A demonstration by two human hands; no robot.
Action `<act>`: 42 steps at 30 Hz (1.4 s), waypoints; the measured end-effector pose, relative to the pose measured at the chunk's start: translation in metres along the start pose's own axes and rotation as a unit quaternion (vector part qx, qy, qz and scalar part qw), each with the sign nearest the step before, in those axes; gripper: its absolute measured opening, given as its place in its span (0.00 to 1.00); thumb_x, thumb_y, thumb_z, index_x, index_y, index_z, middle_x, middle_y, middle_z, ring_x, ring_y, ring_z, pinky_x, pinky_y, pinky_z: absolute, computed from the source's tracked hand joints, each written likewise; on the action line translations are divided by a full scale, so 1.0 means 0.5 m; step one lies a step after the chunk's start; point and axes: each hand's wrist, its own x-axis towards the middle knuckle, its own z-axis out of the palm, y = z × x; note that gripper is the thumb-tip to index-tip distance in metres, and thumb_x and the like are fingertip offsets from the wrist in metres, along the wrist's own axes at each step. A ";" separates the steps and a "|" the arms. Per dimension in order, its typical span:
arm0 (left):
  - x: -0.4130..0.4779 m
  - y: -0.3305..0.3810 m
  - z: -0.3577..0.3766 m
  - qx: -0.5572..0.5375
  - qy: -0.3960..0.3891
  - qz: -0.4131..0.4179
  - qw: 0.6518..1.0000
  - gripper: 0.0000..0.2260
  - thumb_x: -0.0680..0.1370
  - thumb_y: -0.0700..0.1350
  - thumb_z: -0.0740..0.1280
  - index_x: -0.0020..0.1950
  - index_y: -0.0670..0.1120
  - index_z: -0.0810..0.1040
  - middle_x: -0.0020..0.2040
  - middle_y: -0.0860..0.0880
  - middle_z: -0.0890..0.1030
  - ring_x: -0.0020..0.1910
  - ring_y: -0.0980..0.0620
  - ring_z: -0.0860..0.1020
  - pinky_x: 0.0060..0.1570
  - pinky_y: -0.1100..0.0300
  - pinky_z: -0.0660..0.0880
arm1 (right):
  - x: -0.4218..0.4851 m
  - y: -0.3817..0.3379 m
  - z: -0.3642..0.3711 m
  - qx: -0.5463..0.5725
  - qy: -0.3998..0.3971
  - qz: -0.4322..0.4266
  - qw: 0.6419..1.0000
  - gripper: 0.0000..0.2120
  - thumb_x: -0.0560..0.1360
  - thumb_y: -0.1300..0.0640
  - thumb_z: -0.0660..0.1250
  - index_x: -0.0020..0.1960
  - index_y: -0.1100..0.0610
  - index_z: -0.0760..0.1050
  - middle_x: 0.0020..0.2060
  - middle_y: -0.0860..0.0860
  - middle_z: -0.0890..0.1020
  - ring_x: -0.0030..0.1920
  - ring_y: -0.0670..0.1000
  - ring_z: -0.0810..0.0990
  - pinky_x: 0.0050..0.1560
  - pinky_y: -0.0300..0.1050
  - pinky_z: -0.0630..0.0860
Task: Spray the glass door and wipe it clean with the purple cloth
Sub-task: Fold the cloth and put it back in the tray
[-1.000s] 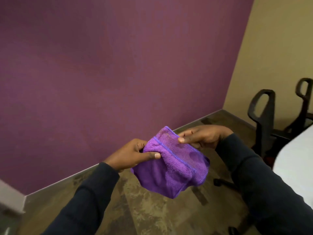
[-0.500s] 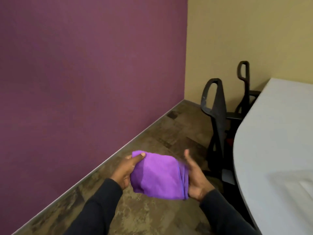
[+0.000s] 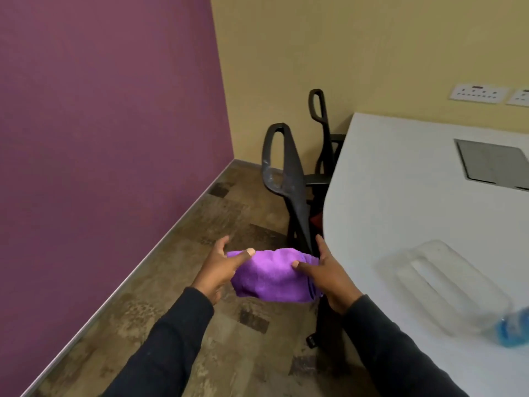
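Observation:
A folded purple cloth [image 3: 270, 275] hangs in the air above the floor, held between both hands. My left hand [image 3: 220, 267] grips its left end, thumb on top. My right hand [image 3: 325, 272] holds its right end, thumb across the front and fingers behind. At the right edge of the white table [image 3: 400, 196] lies a clear bottle holding blue liquid [image 3: 515, 329], partly cut off by the frame. No glass door is in view.
A purple wall [image 3: 100, 124] runs along the left and a yellow wall [image 3: 343, 53] stands ahead. A black chair [image 3: 289, 179] is tucked at the table's left edge. A clear plastic tray [image 3: 440, 285] lies on the table, with a grey panel [image 3: 492, 164] further back.
The view has swung right, away from the purple wall toward the table. The cloth went from hanging loosely to folded flat between both hands, which sit lower in view.

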 end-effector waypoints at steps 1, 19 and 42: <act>0.003 0.012 0.023 0.024 -0.030 0.024 0.999 0.32 0.75 0.48 0.76 0.77 0.51 0.68 0.73 0.46 0.72 0.70 0.47 0.73 0.64 0.53 0.74 | -0.002 -0.005 -0.029 -0.008 -0.011 -0.022 1.000 0.47 0.74 0.56 0.78 0.83 0.48 0.52 0.76 0.51 0.67 0.73 0.49 0.69 0.75 0.50 0.67; -0.011 0.115 0.588 0.379 -0.074 0.238 0.891 0.08 0.75 0.50 0.76 0.50 0.51 0.81 0.52 0.55 0.71 0.46 0.61 0.74 0.37 0.73 0.69 | -0.024 0.038 -0.638 -0.353 0.124 -0.092 0.923 0.10 0.73 0.56 0.73 0.53 0.50 0.83 0.53 0.52 0.75 0.55 0.53 0.76 0.57 0.52 0.77; 0.188 0.073 1.006 0.362 -0.283 0.042 0.887 0.10 0.79 0.51 0.70 0.49 0.44 0.76 0.46 0.44 0.82 0.40 0.45 0.84 0.38 0.59 0.83 | 0.275 0.120 -0.866 -0.425 0.105 0.199 0.876 0.17 0.76 0.53 0.70 0.65 0.50 0.78 0.63 0.51 0.81 0.62 0.55 0.80 0.56 0.48 0.76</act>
